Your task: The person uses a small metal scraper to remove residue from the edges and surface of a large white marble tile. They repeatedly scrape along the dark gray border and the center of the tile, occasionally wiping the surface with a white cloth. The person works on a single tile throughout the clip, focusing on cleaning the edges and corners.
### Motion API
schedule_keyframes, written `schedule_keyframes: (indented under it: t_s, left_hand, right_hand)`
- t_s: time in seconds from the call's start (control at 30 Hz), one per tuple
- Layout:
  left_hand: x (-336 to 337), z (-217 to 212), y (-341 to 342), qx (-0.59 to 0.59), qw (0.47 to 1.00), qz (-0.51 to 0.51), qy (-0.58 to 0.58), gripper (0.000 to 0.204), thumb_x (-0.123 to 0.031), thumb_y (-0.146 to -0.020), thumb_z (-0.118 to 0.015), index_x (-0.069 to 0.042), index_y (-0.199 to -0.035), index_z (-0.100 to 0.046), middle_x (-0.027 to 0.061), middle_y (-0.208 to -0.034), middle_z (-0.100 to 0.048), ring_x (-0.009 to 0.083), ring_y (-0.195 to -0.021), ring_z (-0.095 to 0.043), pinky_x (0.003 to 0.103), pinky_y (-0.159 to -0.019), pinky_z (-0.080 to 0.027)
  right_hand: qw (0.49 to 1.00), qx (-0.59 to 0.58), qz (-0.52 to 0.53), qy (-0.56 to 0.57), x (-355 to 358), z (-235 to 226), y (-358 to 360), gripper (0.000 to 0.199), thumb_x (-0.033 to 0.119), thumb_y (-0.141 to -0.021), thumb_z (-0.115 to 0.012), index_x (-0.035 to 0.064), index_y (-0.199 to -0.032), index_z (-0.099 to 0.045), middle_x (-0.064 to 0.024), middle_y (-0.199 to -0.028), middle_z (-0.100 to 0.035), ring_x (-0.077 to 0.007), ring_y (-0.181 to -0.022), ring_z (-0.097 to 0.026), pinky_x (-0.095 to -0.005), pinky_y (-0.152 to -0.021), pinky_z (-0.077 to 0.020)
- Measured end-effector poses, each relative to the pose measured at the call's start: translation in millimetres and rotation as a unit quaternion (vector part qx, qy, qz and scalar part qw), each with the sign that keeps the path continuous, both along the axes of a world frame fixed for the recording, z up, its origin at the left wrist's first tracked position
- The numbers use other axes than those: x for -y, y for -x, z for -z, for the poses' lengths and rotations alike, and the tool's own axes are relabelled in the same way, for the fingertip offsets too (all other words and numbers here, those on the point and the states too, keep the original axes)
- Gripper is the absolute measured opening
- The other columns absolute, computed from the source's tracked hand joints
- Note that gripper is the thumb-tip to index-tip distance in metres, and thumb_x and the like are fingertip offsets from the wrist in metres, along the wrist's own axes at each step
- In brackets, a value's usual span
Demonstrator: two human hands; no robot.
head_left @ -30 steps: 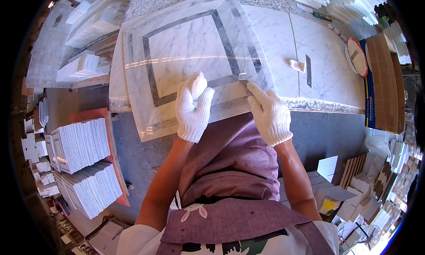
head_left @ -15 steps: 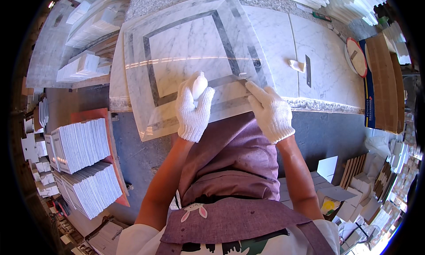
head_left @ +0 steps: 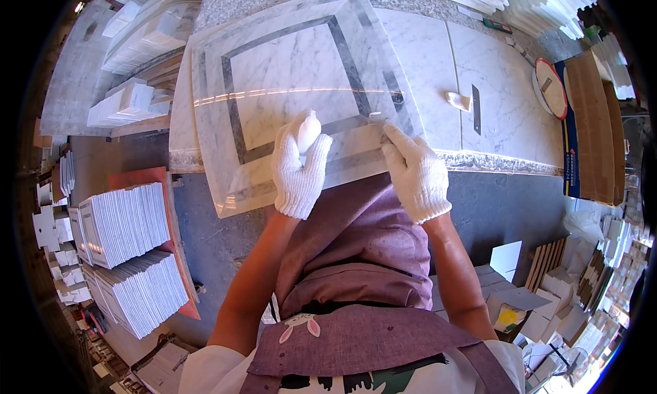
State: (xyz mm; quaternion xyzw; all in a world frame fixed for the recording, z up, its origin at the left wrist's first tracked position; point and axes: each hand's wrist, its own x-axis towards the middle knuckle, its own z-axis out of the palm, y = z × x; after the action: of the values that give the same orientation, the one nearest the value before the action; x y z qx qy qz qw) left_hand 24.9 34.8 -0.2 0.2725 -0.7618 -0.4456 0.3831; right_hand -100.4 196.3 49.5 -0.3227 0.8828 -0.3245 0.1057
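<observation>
A polished marble-patterned tile (head_left: 294, 72), white with a dark grey inlaid frame, lies tilted on the bench, its near corner jutting past the front edge. Over the tile's near part, my left hand (head_left: 301, 165), in a white knit glove, is closed around a small white rounded thing with a pointed tip (head_left: 309, 130); it looks like a squeeze pouch, but its kind is unclear. My gloved right hand (head_left: 416, 175) is closed, index finger stretched forward, on a small flat scraper (head_left: 378, 122). White paste shows at the scraper's tip, against the dark inlay's near right corner. Its handle is hidden by the glove.
Right of the tile, a white paste-smeared piece (head_left: 459, 101) and a dark flat blade (head_left: 477, 110) lie on the marble-topped bench (head_left: 506, 130). Farther right are a round red-rimmed dish (head_left: 551, 89) and a cardboard box (head_left: 594, 127). Stacked tiles (head_left: 130, 223) stand at the left.
My right hand has shifted slightly left and nearer to me, and the scraper's angle on the tile has changed. My left hand and the tile stay put.
</observation>
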Motion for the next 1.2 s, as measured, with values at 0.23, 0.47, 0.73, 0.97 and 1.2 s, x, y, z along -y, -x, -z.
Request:
schedule_keyframes:
  t_s: [0.23,0.47,0.73,0.97,1.2]
  left_hand:
    - [-0.2,-1.2,-0.4,0.011,1.0,-0.008,-0.009,0.04,-0.007,-0.09,-0.076,-0.002,-0.127,-0.064,0.0119,-0.117,-0.066,0.0222,-0.1,-0.066,0.033,-0.087,-0.053]
    - [-0.1,0.3,0.2,0.0,1.0,-0.005,-0.014,0.04,-0.007,-0.09,-0.076,-0.002,-0.128,-0.064,0.0116,-0.117,-0.066,0.022,-0.099,-0.066,0.033,-0.087,-0.053]
    - [0.5,0.6,-0.7,0.003,1.0,0.0,-0.017,0.041,-0.007,-0.09,-0.076,-0.002,-0.129,-0.064,0.0117,-0.117,-0.065,0.0218,-0.1,-0.066,0.032,-0.088,-0.052]
    - [-0.3,1.7,-0.6,-0.011,1.0,-0.001,-0.029,0.04,-0.007,-0.09,-0.075,-0.002,-0.128,-0.064,0.0114,-0.117,-0.065,0.0212,-0.1,-0.065,0.033,-0.088,-0.052]
    - [-0.2,1.4,0.1,-0.005,1.0,-0.007,-0.02,0.039,-0.007,-0.09,-0.076,-0.001,-0.127,-0.064,0.0112,-0.116,-0.065,0.0209,-0.099,-0.065,0.032,-0.087,-0.053]
  right_hand:
    - [1.0,-0.001,-0.017,-0.002,1.2,-2.1,5.5,0.035,0.023,-0.096,-0.063,0.0132,-0.128,-0.071,-0.0195,-0.088,-0.067,-0.0366,-0.08,-0.067,-0.0434,-0.074,-0.0533]
    - [0.998,-0.039,-0.038,-0.01,3.2,-1.2,11.7,0.033,0.022,-0.096,-0.064,0.0215,-0.129,-0.07,-0.0153,-0.082,-0.064,-0.0343,-0.074,-0.066,-0.0447,-0.065,-0.0535]
    - [0.997,-0.028,-0.066,0.034,1.0,0.4,18.8,0.033,0.024,-0.096,-0.064,0.0208,-0.128,-0.07,-0.0159,-0.084,-0.063,-0.0357,-0.073,-0.066,-0.0453,-0.064,-0.0532]
    - [0.996,-0.048,-0.081,-0.007,-3.7,-5.3,16.8,0.034,0.023,-0.095,-0.066,0.0195,-0.128,-0.071,-0.0146,-0.084,-0.063,-0.0339,-0.072,-0.066,-0.044,-0.064,-0.053]
    - [0.996,-0.07,-0.043,0.024,-8.4,3.6,-2.8,0.032,0.021,-0.093,-0.067,0.0158,-0.125,-0.072,-0.0137,-0.081,-0.063,-0.0333,-0.073,-0.066,-0.0434,-0.064,-0.0533]
